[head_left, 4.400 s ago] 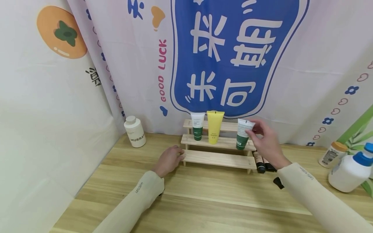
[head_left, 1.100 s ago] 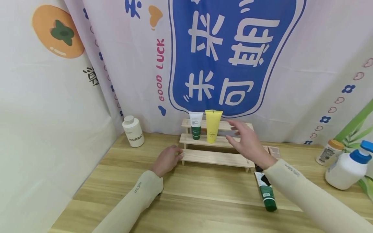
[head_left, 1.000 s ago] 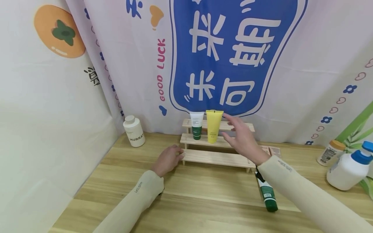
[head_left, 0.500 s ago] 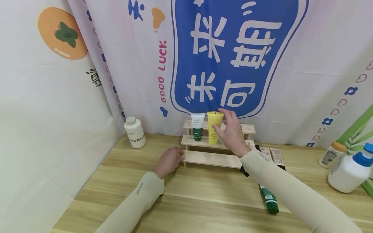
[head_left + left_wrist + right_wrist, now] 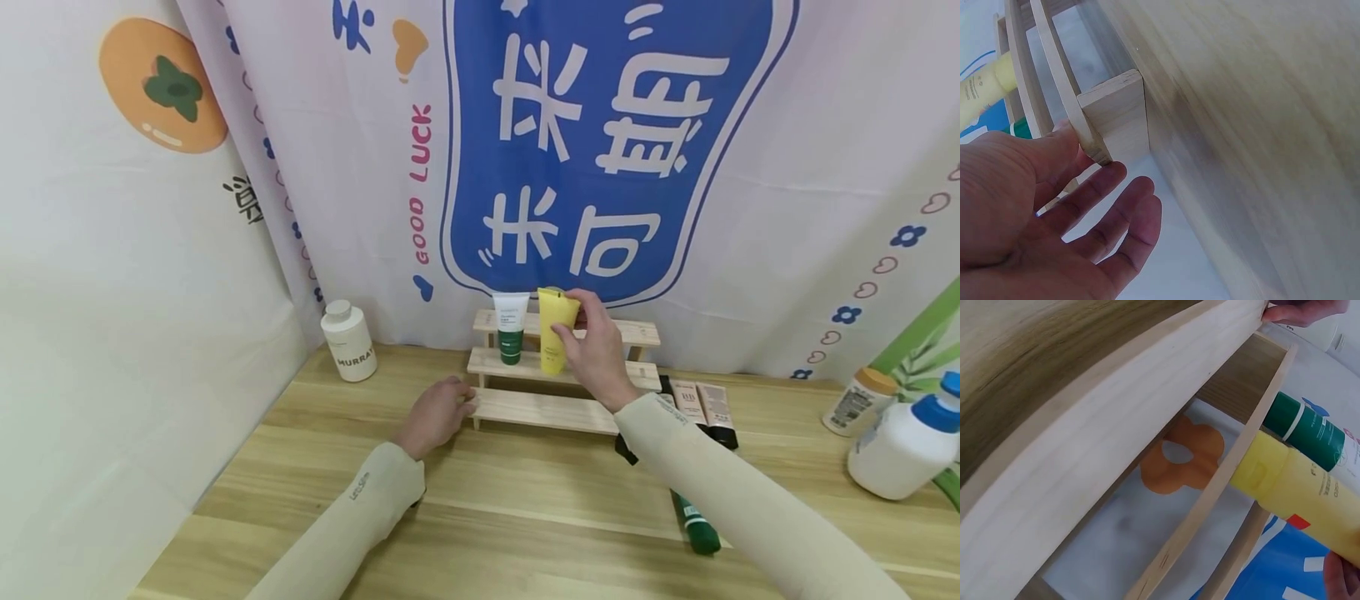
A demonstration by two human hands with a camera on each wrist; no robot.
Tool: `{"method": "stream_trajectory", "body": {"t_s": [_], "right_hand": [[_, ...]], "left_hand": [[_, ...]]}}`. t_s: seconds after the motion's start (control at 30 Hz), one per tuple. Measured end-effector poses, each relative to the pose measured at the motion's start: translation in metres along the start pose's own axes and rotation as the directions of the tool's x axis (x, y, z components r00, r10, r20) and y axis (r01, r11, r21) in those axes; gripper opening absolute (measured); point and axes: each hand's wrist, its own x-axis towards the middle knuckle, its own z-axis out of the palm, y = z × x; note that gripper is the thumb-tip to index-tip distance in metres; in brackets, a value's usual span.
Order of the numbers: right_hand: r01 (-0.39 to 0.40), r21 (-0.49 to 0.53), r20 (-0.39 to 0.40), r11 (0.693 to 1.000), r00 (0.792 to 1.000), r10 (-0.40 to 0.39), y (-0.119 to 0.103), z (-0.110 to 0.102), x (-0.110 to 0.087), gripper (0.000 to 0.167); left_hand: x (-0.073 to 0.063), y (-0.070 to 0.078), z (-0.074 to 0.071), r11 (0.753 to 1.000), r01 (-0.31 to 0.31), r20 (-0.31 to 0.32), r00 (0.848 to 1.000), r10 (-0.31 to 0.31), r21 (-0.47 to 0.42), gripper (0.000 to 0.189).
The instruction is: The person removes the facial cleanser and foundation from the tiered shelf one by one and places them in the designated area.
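Note:
My right hand (image 5: 600,354) pinches a yellow squeeze tube (image 5: 555,333) between thumb and fingers. The tube leans slightly over the middle tier of a three-tier wooden display rack (image 5: 536,410); in the right wrist view its cap end is close to that tier's edge. Just left of it, a white and green squeeze tube (image 5: 511,329) stands upright on the same tier. With my left hand (image 5: 435,417) I hold the left end of the lowest tier, thumb and index finger at the board's corner in the left wrist view. The right sleeve partly hides another green tube (image 5: 699,529) lying on the table.
Behind the right forearm, beige BB tubes with black caps (image 5: 722,435) lie beside the rack. A white MURRAY bottle (image 5: 349,346) stands at left. On the right are an orange-capped bottle (image 5: 858,402) and a blue-topped pump bottle (image 5: 903,450). A printed cloth (image 5: 375,208) hangs behind.
A white and green tube left the rack's right side and now lies on the table. My right hand then moved left, took hold of the yellow tube and tilted it. The left hand stayed put.

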Motion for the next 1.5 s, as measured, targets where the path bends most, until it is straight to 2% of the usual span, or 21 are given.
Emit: {"method": "stream_trajectory", "body": {"t_s": [0.13, 0.27, 0.47, 0.6, 0.73, 0.83, 0.93, 1.0, 1.07, 1.17, 1.23, 1.3, 1.37, 1.43, 1.5], "right_hand": [[0.012, 0.018, 0.003, 1.000, 1.000, -0.012, 0.000, -0.012, -0.006, 0.049], [0.033, 0.006, 0.001, 0.999, 0.999, -0.033, -0.002, -0.032, -0.012, 0.049], [0.045, 0.018, 0.011, 0.999, 0.999, -0.045, -0.004, -0.076, -0.026, 0.050], [0.048, -0.018, -0.004, 0.999, 0.999, -0.048, 0.006, -0.109, -0.042, 0.055], [0.001, -0.130, 0.002, 0.992, 1.000, -0.001, 0.016, -0.141, -0.059, 0.057], [-0.062, -0.214, 0.060, 0.975, 0.995, 0.077, 0.023, -0.163, -0.073, 0.055], [-0.094, -0.275, 0.150, 0.957, 0.979, 0.139, 0.031, -0.181, -0.087, 0.052], [-0.105, -0.301, 0.222, 0.948, 0.959, 0.177, 0.037, -0.191, -0.096, 0.053], [-0.125, -0.314, 0.296, 0.941, 0.929, 0.222, 0.043, -0.198, -0.104, 0.052], [-0.180, -0.341, 0.400, 0.923, 0.860, 0.316, 0.050, -0.206, -0.114, 0.051], [-0.224, -0.362, 0.451, 0.905, 0.807, 0.380, 0.054, -0.208, -0.120, 0.049], [-0.263, -0.376, 0.491, 0.889, 0.757, 0.431, 0.057, -0.209, -0.124, 0.048], [-0.296, -0.388, 0.514, 0.873, 0.716, 0.472, 0.060, -0.209, -0.129, 0.047], [-0.321, -0.398, 0.530, 0.859, 0.684, 0.501, 0.062, -0.209, -0.132, 0.047], [-0.340, -0.408, 0.538, 0.847, 0.660, 0.524, 0.064, -0.209, -0.134, 0.046]], "left_hand": [[-0.001, -0.001, 0.001, 1.000, 0.000, 0.000, 1.000, 0.000, 0.000, 0.021], [-0.001, -0.003, 0.001, 1.000, -0.002, 0.001, 1.000, 0.002, 0.004, 0.021], [-0.002, -0.004, 0.000, 1.000, 0.007, 0.002, 1.000, -0.007, 0.001, 0.021], [-0.003, -0.004, -0.001, 1.000, 0.013, 0.006, 1.000, -0.013, -0.008, 0.021], [-0.002, -0.004, 0.000, 1.000, 0.005, 0.001, 1.000, -0.005, -0.013, 0.021], [-0.003, -0.004, 0.000, 1.000, -0.008, -0.001, 1.000, 0.008, -0.010, 0.021], [-0.003, -0.004, 0.000, 1.000, -0.017, -0.004, 1.000, 0.017, -0.010, 0.022], [-0.003, -0.004, 0.000, 1.000, -0.021, -0.007, 1.000, 0.021, -0.013, 0.021], [-0.003, -0.005, -0.001, 1.000, -0.023, -0.011, 1.000, 0.023, -0.015, 0.021], [-0.003, -0.005, 0.000, 1.000, -0.028, -0.014, 1.000, 0.028, -0.007, 0.021], [-0.003, -0.005, 0.001, 1.000, -0.026, -0.013, 1.000, 0.026, -0.005, 0.021], [-0.003, -0.004, 0.001, 1.000, -0.021, -0.012, 1.000, 0.021, -0.007, 0.021], [-0.002, -0.004, 0.001, 1.000, -0.017, -0.009, 1.000, 0.017, -0.011, 0.022], [-0.001, -0.003, 0.001, 1.000, -0.018, -0.006, 1.000, 0.018, -0.014, 0.022], [0.000, -0.002, 0.000, 1.000, -0.022, -0.003, 1.000, 0.022, -0.012, 0.022]]}}
